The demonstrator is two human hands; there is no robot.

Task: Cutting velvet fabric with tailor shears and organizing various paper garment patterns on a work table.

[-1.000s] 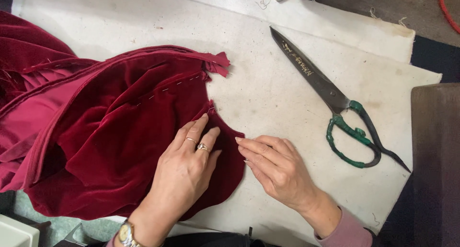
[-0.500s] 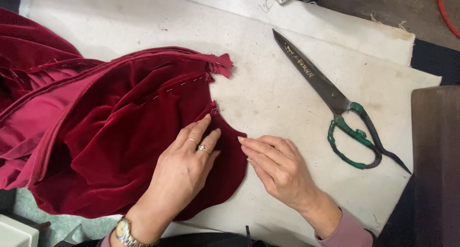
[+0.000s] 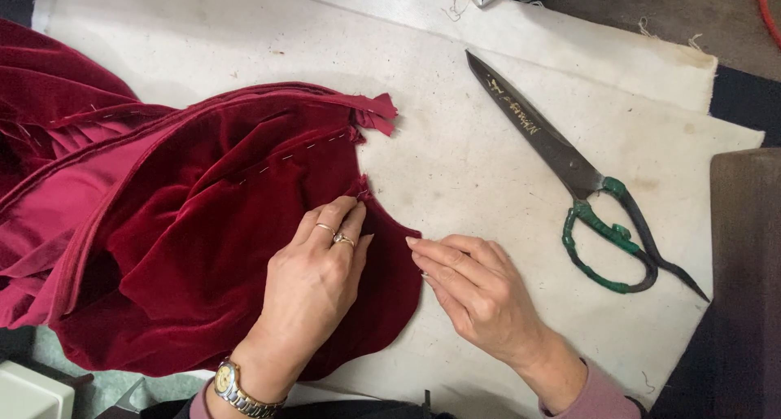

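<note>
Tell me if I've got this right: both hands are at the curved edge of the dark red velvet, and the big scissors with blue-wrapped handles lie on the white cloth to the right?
Nearly. The scissors have green-wrapped handles, not blue, as the head view shows. The rest holds: the left hand rests on the dark red velvet, the right hand touches its curved edge, and the scissors lie on the white cloth to the right.

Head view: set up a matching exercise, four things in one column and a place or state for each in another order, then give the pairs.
1. left hand
2. right hand
3. scissors
4. velvet fabric

a. lying shut, right of both hands
b. flat on the red cloth
c. fingertips at the cloth's curved edge
d. spread over the left of the white cloth

Pairs: 1-b, 2-c, 3-a, 4-d
</note>
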